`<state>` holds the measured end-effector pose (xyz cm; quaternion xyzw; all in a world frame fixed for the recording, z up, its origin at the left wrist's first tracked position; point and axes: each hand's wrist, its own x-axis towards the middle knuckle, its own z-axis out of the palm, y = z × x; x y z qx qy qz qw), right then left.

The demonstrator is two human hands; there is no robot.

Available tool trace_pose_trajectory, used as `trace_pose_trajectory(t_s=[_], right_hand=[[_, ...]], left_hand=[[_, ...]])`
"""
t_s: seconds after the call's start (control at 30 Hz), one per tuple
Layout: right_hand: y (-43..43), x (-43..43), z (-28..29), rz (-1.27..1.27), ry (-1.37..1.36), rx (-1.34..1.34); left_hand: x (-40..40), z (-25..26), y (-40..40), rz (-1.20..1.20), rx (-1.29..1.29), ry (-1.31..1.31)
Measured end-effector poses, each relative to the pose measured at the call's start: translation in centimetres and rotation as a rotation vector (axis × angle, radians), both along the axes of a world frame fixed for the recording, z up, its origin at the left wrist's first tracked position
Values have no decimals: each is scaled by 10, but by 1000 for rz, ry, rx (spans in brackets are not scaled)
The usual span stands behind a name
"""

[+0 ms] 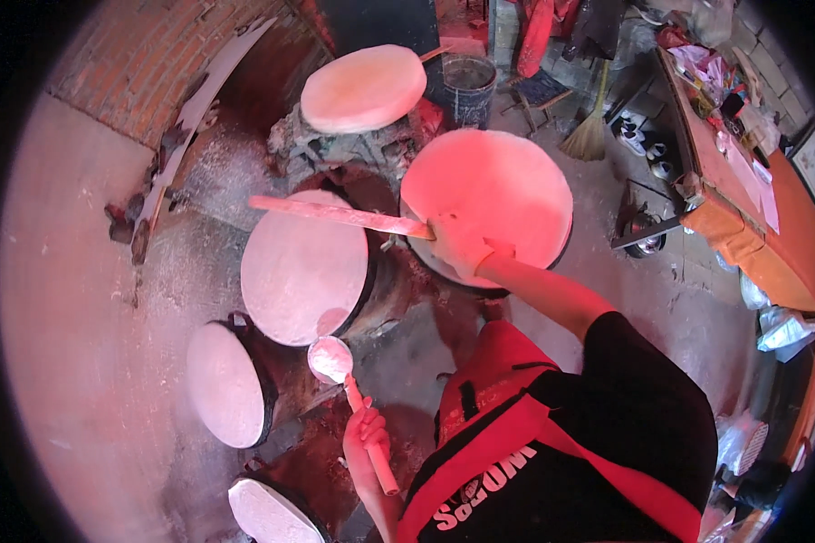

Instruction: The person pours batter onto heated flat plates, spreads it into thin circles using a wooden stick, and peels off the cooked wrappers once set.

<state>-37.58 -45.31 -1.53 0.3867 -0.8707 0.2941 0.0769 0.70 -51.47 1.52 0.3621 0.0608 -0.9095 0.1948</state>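
Observation:
My left hand (367, 427) grips the wooden handle of a ladle (331, 358); its bowl holds a pale, white substance. The bowl is at the near edge of a round griddle (305, 271) coated with a pale, thin layer. A long flat wooden stick (339, 218) is in my right hand (458, 248) and reaches left across the far part of that griddle. Beneath my right hand is a wide, pale round stack or sheet (496, 183) with a dark rim below it. I cannot tell whether the hand touches it.
More pale-topped round griddles (227, 383) (272, 512) stand at the lower left. Beyond are a thick pale round stack (363, 88) on a rough block support, a dark bucket (468, 85), a folding stool (540, 95) and a broom (591, 132). A cluttered table (727, 156) stands right.

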Motion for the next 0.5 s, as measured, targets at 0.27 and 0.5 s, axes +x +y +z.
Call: trace_pose_trajectory(t_s=[0.27,0.5], right_hand=[[-34,-156,168,265,-622,-60],[-170,-323,246,833,-1266,-809]], left_hand=[[-99,34,-4,54,119,160],[-152,60,-53,27,32,75]])
